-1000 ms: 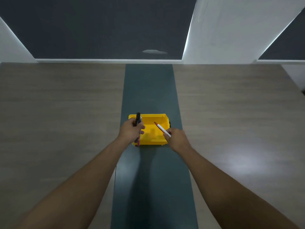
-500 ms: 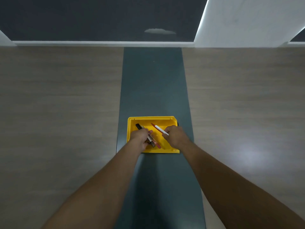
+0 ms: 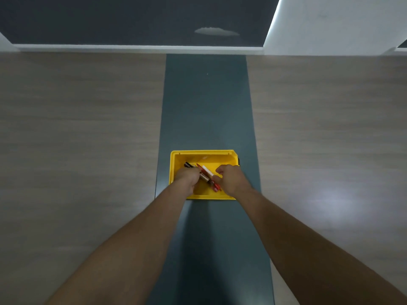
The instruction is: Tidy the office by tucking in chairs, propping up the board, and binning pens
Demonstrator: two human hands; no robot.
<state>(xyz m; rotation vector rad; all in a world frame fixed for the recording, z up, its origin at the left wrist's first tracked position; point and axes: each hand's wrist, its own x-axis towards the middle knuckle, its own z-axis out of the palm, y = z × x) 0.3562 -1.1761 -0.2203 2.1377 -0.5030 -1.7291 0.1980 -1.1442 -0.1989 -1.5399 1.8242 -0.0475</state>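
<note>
Pens (image 3: pixel 206 176) | left hand (image 3: pixel 187 179) curled round them | right hand (image 3: pixel 231 179) beside, over bin (image 3: pixel 202 154)

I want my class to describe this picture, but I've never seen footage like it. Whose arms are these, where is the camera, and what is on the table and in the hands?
There is no machine here: these are a person's two bare arms, filmed by a wide-angle camera worn on the head and looking down. On the table a yellow bin sits on a dark strip. The left hand grips a few pens inside the bin. A white pen shows at the fingertips of the right hand; whether they pinch it is unclear.
</note>
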